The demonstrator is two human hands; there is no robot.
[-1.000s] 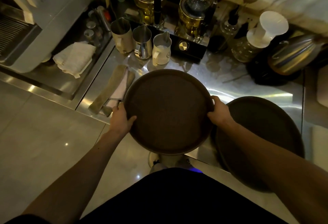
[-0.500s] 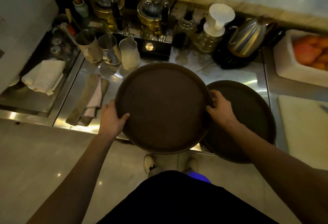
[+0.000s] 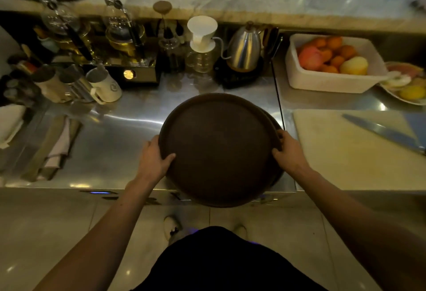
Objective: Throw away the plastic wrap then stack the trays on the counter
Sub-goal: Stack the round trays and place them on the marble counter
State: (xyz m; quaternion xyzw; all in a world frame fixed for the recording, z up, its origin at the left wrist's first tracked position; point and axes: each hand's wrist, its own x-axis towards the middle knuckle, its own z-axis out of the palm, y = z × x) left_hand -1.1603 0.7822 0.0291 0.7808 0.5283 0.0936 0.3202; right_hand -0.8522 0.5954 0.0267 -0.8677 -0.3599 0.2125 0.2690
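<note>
A round dark brown tray [image 3: 219,150] is held flat between both my hands over the front edge of the steel counter [image 3: 119,143]. My left hand [image 3: 153,160] grips its left rim, and my right hand [image 3: 288,150] grips its right rim. A second dark tray [image 3: 275,124] lies on the counter almost entirely under the held one; only a thin crescent of its rim shows at the right. No plastic wrap is in view.
Milk jugs [image 3: 105,84], glass coffee brewers [image 3: 124,35] and a steel kettle [image 3: 244,48] line the back. Folded cloths [image 3: 55,145] lie to the left. On the right are a cutting board [image 3: 355,152] with a knife [image 3: 382,131] and a white tub of fruit [image 3: 332,62].
Both hands have carried the tray to the right, from beside the second tray to directly over it, so the lower tray is now nearly covered.
</note>
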